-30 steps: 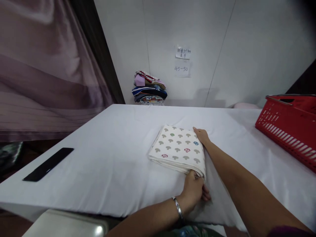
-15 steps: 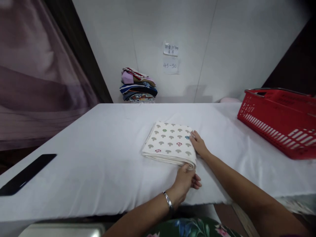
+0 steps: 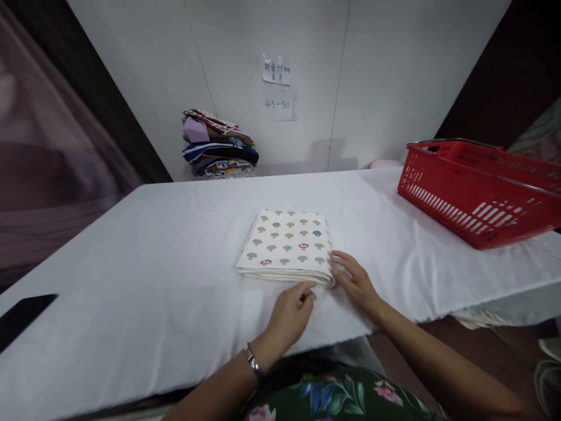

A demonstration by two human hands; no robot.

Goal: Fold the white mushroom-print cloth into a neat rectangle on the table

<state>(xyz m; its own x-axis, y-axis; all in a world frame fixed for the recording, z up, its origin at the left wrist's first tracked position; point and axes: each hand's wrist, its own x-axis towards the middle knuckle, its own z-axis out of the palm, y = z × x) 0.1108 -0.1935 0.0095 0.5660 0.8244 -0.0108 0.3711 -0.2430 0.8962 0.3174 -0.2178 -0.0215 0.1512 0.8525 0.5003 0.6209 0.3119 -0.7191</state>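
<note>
A folded white cloth printed with grey, red, green and blue mushrooms lies flat on the white-covered table. Its layered, rounded fold faces me at the front right corner. My left hand, wearing a silver bracelet, is just in front of the cloth's near edge. Its fingers are loosely bent and slightly apart, with nothing seen in them; whether the fingertips touch the edge I cannot tell. Along the right edge, near that corner, my right hand is open, fingers stretched out and fingertips against the cloth.
The table has a red plastic basket at its right and a black flat object at its left edge. Behind its far edge rises a stack of folded fabrics. Paper signs hang on the wall; a pinkish curtain hangs left.
My left hand has let go of the cloth's front corner and drawn back leftward. The right hand has slid down the right edge toward me. The camera view has turned slightly.
</note>
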